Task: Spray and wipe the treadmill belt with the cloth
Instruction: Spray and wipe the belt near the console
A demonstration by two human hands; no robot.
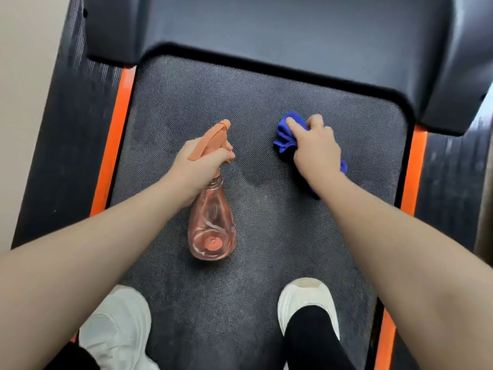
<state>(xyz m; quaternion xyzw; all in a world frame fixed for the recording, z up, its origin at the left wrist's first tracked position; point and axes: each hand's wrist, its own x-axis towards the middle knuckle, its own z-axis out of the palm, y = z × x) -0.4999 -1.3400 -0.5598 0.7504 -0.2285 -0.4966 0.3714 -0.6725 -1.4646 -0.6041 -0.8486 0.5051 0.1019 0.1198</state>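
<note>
- Under me, the treadmill belt (266, 222) fills most of the view: dark grey, textured, running from my feet up to the black motor cover (266, 30) at the top.
- Orange side strips (113, 145) line both long edges of the belt, with black ribbed foot rails (66, 134) outside them.
- My two bare forearms reach in from the bottom corners, over the belt.
- White shoes (306, 300): the right one is planted on the belt with a black trouser leg over it; the left one sits at the belt's left edge, partly hidden by my arm.
- Spray bottle (212, 222): clear pinkish body, orange spray head, nozzle pointing away from me toward the cover, base toward my feet. I can't tell if it touches the belt.
- Left hand (198, 166) is wrapped round the bottle's neck, fingers curled at the trigger.
- Right hand (316, 150) clutches the cloth, fingers curled on top, well apart from the bottle.
- Blue cloth (286, 137), bunched up, is at the belt's upper right part, poking out ahead of and behind my fist.
</note>
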